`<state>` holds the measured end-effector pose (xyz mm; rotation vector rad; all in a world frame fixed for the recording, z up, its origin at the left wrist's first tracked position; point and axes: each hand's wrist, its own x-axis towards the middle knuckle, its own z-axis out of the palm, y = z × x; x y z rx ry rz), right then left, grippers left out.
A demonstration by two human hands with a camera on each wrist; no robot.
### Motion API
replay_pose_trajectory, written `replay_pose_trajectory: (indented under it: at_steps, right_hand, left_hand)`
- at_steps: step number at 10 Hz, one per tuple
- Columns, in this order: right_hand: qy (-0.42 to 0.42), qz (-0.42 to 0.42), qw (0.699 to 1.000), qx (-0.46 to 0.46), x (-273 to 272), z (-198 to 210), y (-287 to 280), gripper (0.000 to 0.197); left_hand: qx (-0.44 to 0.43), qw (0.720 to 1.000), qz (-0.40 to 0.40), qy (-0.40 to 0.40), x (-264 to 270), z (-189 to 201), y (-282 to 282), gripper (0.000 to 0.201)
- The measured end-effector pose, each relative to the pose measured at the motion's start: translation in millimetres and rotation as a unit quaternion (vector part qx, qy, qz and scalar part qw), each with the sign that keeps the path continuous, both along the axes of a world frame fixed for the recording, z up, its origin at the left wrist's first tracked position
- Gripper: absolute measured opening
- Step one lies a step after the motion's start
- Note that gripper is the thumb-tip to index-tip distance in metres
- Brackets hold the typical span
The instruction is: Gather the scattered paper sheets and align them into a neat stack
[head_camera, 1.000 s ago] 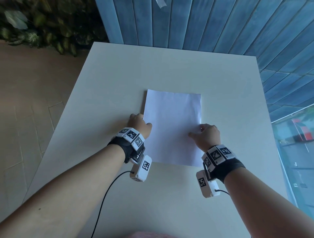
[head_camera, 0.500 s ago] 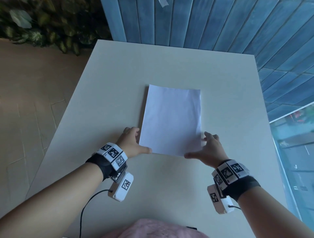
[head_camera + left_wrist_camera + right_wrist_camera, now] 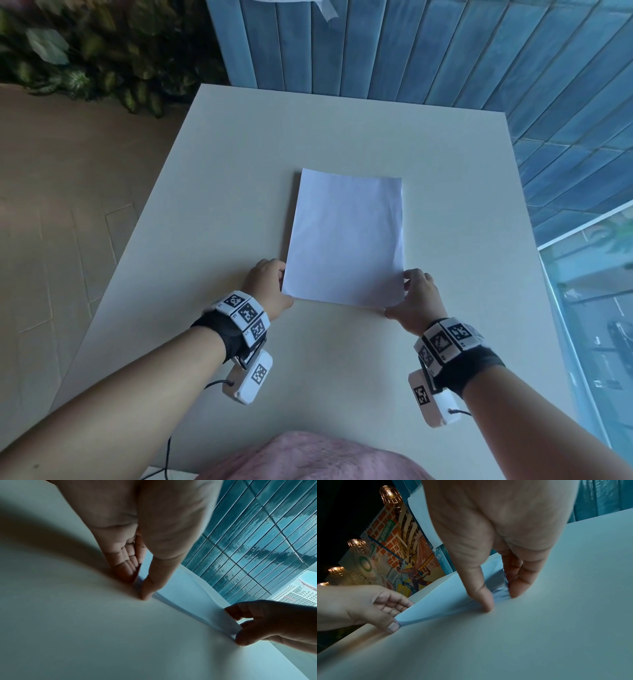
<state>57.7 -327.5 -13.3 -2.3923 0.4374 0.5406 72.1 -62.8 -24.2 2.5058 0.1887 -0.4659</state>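
Note:
A stack of white paper sheets (image 3: 346,240) lies lengthwise in the middle of the beige table (image 3: 239,171). My left hand (image 3: 284,289) is at its near left corner, thumb on the near edge and fingers along the left side. The left wrist view shows this corner of the paper stack (image 3: 180,588) pinched in the left hand (image 3: 137,586), with the right hand (image 3: 238,626) beyond. My right hand (image 3: 406,298) holds the near right corner the same way. Under the right hand (image 3: 500,600) the paper stack (image 3: 447,595) bunches and lifts slightly, and the left hand (image 3: 399,615) shows at the other corner.
A blue tiled wall (image 3: 411,51) rises behind the table, with a taped sheet (image 3: 325,7) on it. Leafy plants (image 3: 85,61) stand at the far left, a window (image 3: 589,308) at the right. Pink cloth (image 3: 308,459) shows at the table's near edge.
Both hands have slid back along the stack's long sides, from about halfway up to its two near corners, where thumbs and fingers now bracket the corners.

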Motion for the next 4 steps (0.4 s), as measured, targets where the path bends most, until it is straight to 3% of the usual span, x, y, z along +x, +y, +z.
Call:
replay_pose_trajectory:
  at_steps: [3,4]
  right_hand:
    - [0.0,-0.006,1.0,0.019,-8,2,-8,0.083]
    - [0.004,-0.017,1.0,0.003,-35,4,-26,0.076]
  left_hand:
    - [-0.023,1.0,0.014,0.011,-8,0,10,0.056]
    - [-0.057,0.997,0.037,0.021,-36,-2,31,0.05]
